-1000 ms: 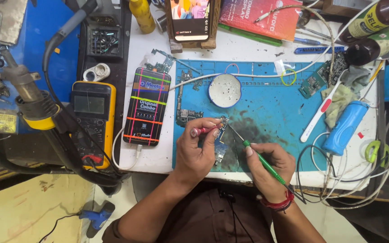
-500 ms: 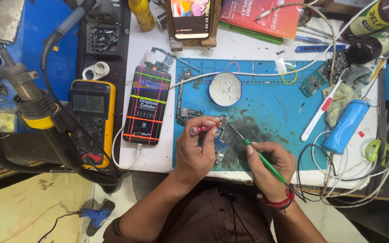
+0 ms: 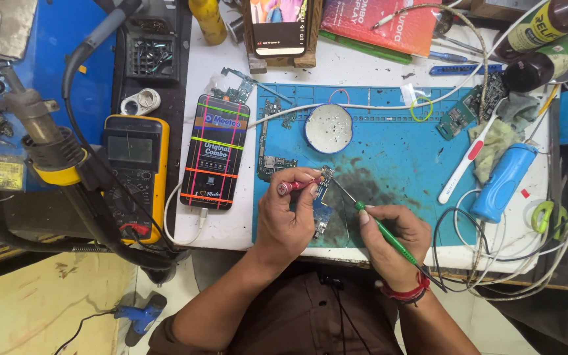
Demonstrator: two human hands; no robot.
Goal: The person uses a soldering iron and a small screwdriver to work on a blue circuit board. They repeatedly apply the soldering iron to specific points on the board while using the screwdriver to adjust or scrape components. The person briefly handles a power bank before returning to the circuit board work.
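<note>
My left hand [image 3: 287,213] grips a red-handled tool [image 3: 295,186] whose tip meets a small circuit board [image 3: 322,197] on the blue work mat [image 3: 396,151]. Fingers of that hand also rest on the board. My right hand [image 3: 392,236] holds a green-handled soldering iron [image 3: 389,240] like a pen. Its thin metal tip slants up-left and touches the board's top end, right beside the red tool's tip. A second small blue board piece [image 3: 322,220] lies just below, between both hands.
A phone with coloured lines on its screen [image 3: 215,151] lies left of the mat, a yellow multimeter [image 3: 133,174] further left. A round white dish [image 3: 329,128], a long circuit board [image 3: 271,141], a toothbrush [image 3: 463,167], a blue cylinder [image 3: 502,183] and tangled cables [image 3: 494,256] surround the hands.
Almost nothing has changed. Both hands keep their tools at the small board, with only slight shifts of the tips.
</note>
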